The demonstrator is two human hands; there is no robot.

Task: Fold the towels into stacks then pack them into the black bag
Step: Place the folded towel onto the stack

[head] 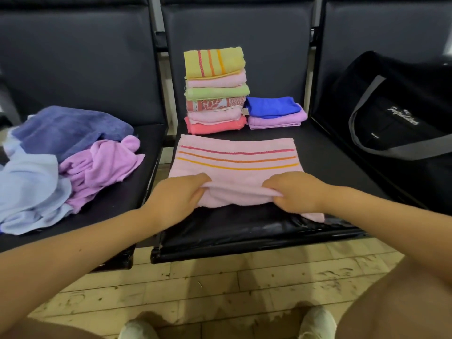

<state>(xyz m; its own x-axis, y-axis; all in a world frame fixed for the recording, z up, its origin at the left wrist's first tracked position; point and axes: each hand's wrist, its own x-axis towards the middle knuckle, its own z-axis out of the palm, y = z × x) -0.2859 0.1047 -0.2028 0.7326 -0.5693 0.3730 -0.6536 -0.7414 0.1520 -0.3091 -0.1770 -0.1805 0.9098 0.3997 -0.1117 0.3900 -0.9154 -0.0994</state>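
A pink towel with three coloured stripes (236,156) lies flat on the middle seat. My left hand (179,194) and my right hand (293,189) each pinch its near edge, lifted off the seat. Behind it stands a tall stack of folded towels (215,90) with a yellow striped one on top. Right of that is a low stack (275,112), blue on lilac. The black bag (396,111) with grey straps sits on the right seat.
Unfolded towels are heaped on the left seat: dark blue (71,128), lilac (102,165) and pale blue (29,189). Dark seat backs (78,62) rise behind. Tiled floor (220,285) and my shoes (318,322) are below.
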